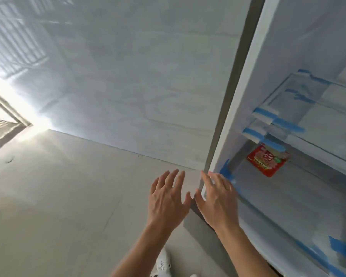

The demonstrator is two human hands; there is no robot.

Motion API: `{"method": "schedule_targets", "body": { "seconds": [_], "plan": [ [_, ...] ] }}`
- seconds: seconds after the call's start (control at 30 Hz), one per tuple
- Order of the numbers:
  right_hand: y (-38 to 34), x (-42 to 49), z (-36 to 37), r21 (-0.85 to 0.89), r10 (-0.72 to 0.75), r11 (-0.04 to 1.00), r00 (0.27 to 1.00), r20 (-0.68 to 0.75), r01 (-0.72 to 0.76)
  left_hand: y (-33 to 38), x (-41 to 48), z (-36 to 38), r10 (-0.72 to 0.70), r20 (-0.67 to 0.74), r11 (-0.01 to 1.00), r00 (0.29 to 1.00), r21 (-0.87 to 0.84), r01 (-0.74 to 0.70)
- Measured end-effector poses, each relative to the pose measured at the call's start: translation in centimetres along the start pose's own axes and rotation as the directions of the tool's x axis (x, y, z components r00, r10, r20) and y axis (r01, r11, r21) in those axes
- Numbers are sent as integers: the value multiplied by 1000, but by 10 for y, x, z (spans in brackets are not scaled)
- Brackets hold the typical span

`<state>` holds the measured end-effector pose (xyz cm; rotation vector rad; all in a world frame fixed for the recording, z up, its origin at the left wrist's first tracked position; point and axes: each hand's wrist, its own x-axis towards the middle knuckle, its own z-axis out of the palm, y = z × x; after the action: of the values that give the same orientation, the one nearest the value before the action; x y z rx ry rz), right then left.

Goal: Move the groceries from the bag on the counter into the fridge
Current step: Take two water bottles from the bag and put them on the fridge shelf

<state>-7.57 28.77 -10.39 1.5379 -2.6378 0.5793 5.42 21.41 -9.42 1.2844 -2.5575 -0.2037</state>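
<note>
Both hands are spread and empty, the left hand (168, 200) beside the right hand (218, 202) at the fridge (248, 108) edge; a red packet (265, 160) sits inside beyond the right fingertips. Next, probably, another trip to the bag (out of view).

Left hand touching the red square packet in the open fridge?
Apart. The head view shows the left hand open over the floor, outside the white fridge; the red square packet lies inside.
</note>
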Motion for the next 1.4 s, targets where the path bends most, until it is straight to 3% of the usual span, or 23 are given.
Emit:
{"method": "schedule_targets", "body": {
  "seconds": [0.23, 0.4, 0.57, 0.8, 1.13, 1.4],
  "plan": [
    [-103, 3, 38, 102, -340, 939, 928, 151, 328, -88, -67, -37, -381, -92, 920, 920, 60, 387],
    [-188, -18, 55, 215, -572, 817, 800, 182, 536, -145, -127, -63, -626, -134, 769, 768, 54, 637],
    [-270, -50, 71, 299, -728, 683, 655, 201, 667, -195, -187, -84, -778, -170, 610, 604, 23, 792],
    [-386, -96, 89, 384, -853, 518, 494, 167, 764, -275, -251, -116, -880, -198, 441, 431, -8, 897],
    [-523, -158, 121, 444, -932, 360, 336, 135, 821, -379, -330, -164, -928, -259, 281, 268, -14, 960],
    [-603, -196, 137, 482, -978, 196, 135, 159, 854, -431, -386, -183, -948, -291, 143, 131, -21, 989]
  ]
}}
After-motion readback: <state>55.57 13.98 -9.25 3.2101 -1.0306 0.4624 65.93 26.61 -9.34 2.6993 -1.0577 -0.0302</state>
